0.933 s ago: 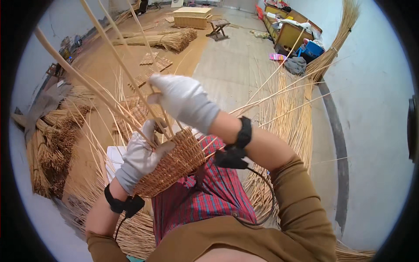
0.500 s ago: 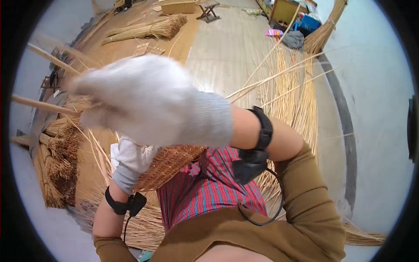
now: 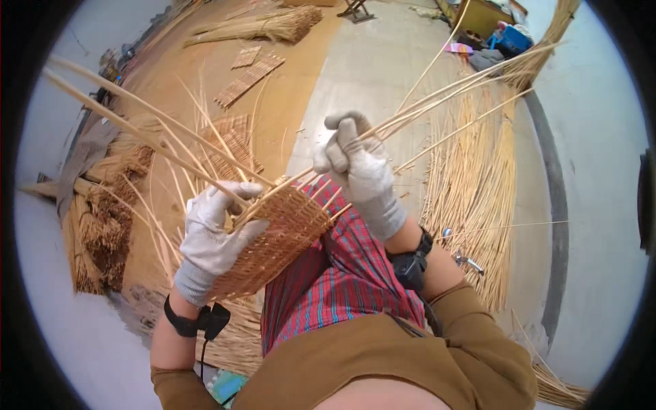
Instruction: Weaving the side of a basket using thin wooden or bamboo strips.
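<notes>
While the right hand (image 3: 359, 167) has dropped from in front of the camera, it now closes on long reed strands (image 3: 437, 109) just beyond the half-woven basket (image 3: 280, 239) on the lap. Left hand (image 3: 215, 232) clamps its near-left rim. Further off, reed bundles (image 3: 471, 184) cover the floor (image 3: 362, 75).

Long pale reed stakes (image 3: 157, 147) fan out left and ahead, hemming the gloved left hand (image 3: 217, 229); bare tan floor (image 3: 355, 75) beyond seems open.

basket (image 3: 277, 242) underside hidden (by glove), reed tips cut off
</notes>
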Action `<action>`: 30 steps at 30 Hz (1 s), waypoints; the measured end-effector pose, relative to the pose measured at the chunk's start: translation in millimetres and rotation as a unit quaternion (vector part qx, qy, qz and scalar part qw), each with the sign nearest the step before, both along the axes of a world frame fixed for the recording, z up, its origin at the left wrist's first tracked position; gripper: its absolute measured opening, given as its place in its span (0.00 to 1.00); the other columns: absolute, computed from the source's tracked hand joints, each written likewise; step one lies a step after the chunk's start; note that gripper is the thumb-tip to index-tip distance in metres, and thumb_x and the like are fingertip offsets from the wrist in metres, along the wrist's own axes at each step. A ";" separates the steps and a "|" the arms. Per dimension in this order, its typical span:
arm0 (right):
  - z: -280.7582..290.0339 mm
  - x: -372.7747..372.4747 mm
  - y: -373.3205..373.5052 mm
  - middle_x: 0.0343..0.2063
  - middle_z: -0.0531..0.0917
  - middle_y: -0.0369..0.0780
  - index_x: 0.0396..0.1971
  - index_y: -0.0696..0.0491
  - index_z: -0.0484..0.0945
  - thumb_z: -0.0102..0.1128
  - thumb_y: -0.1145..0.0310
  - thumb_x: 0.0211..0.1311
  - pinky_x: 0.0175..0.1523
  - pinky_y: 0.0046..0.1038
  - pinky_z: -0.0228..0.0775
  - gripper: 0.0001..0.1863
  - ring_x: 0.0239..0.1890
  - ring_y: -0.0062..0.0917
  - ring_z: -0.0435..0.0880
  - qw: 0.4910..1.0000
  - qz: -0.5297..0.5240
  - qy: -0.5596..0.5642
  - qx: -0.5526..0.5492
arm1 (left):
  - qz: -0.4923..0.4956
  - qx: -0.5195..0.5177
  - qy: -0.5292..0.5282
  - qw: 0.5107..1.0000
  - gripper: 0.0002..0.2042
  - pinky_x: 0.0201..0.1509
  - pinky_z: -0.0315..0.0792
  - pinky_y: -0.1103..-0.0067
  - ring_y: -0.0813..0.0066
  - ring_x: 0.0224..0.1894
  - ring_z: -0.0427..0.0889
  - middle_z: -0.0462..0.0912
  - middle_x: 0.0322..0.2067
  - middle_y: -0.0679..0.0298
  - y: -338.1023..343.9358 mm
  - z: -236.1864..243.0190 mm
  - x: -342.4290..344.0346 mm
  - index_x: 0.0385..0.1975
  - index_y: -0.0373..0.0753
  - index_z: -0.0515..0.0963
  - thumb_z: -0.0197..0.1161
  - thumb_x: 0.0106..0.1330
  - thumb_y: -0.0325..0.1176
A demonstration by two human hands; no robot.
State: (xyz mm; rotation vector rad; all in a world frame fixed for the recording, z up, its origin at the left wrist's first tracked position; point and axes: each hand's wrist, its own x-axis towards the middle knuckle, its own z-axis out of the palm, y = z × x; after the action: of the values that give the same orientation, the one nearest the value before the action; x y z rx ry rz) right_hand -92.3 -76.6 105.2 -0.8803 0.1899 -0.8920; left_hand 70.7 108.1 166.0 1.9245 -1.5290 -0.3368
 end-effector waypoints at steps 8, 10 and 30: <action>0.4 -10.2 2.7 0.19 0.74 0.33 0.47 0.55 0.75 0.47 0.55 0.79 0.42 0.29 0.78 0.17 0.32 0.26 0.84 0.996 0.081 -0.023 -0.024 | 0.010 0.029 0.068 0.997 0.11 0.41 0.74 0.74 0.72 0.36 0.80 0.79 0.31 0.63 -10.8 12.4 -9.2 0.33 0.37 0.79 0.75 0.59 0.34; 2.1 -12.7 5.7 0.20 0.75 0.33 0.46 0.55 0.75 0.49 0.55 0.78 0.46 0.32 0.79 0.17 0.33 0.26 0.84 0.997 0.074 -0.020 -0.031 | 0.024 0.059 -0.005 0.998 0.11 0.38 0.73 0.76 0.76 0.34 0.79 0.81 0.30 0.65 -12.7 16.2 -13.8 0.35 0.38 0.80 0.72 0.61 0.37; 57.9 107.1 -8.2 0.29 0.86 0.48 0.37 0.55 0.84 0.48 0.59 0.72 0.39 0.39 0.77 0.17 0.32 0.43 0.86 0.760 -0.005 0.306 -0.573 | 0.044 -0.046 0.108 0.992 0.15 0.39 0.75 0.76 0.74 0.33 0.80 0.81 0.29 0.61 -12.6 3.6 -21.8 0.45 0.37 0.75 0.71 0.64 0.33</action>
State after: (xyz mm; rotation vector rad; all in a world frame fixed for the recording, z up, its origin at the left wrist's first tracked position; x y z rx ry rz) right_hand 14.9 -84.8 163.1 -2.3375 0.1998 -0.6372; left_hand 48.9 95.5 169.7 1.8132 -1.2928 -0.4150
